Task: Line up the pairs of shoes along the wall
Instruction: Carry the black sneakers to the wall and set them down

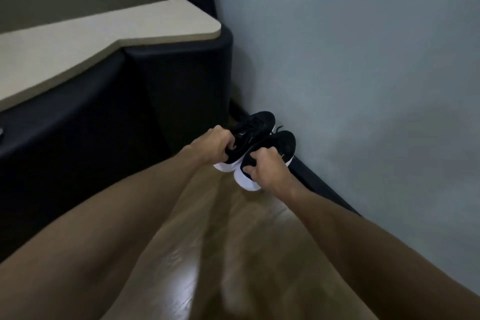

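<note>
Two black sneakers with white soles are side by side, toes pointing at the grey-blue wall. My left hand grips the heel of the left sneaker. My right hand grips the heel of the right sneaker. Both toes are close to the dark baseboard. I cannot tell whether the soles touch the wooden floor.
A dark counter with a beige top stands on the left, its corner near the wall just beyond the sneakers. A narrow strip of wood floor runs between the counter and the wall.
</note>
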`<state>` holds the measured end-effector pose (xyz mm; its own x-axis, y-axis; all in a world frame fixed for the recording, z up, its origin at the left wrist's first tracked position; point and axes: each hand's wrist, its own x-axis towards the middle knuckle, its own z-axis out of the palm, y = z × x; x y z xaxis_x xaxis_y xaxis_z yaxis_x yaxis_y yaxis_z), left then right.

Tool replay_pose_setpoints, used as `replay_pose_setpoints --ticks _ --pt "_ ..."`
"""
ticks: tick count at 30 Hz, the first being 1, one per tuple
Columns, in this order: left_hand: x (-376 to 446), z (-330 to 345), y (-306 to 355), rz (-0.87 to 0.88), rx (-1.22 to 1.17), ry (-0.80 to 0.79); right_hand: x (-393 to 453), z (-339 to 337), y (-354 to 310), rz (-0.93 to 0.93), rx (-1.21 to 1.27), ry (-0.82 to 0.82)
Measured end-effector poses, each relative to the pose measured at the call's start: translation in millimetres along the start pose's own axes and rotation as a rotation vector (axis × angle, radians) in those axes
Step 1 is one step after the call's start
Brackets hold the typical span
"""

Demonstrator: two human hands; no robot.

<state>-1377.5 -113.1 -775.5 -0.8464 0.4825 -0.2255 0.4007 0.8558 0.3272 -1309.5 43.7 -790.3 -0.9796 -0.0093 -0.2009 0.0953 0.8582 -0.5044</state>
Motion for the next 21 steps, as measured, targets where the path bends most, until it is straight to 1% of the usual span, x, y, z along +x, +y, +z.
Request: replay_pose_setpoints --ticks 5,10,13,16,19,21 --pt "30 90 -60 -0.030 -0.026 0.027 41 105 29 -0.049 -0.135 -0.008" --pt "47 165 -100 -0.065 0.003 0.084 67 180 61 -0.100 -0.191 0.002" --pt "57 195 -116 -0.097 -0.008 0.126 78 203 72 -0.149 -0.236 0.018" --pt "72 208 -123 -0.099 -0.013 0.169 89 211 80 -0.165 -0.237 0.044" --pt "83 212 -125 -0.093 -0.054 0.208 97 211 85 -0.162 -0.204 0.027" --pt "85 214 -128 -0.106 -0.119 0.222 99 210 87 -0.159 -0.135 -0.007"
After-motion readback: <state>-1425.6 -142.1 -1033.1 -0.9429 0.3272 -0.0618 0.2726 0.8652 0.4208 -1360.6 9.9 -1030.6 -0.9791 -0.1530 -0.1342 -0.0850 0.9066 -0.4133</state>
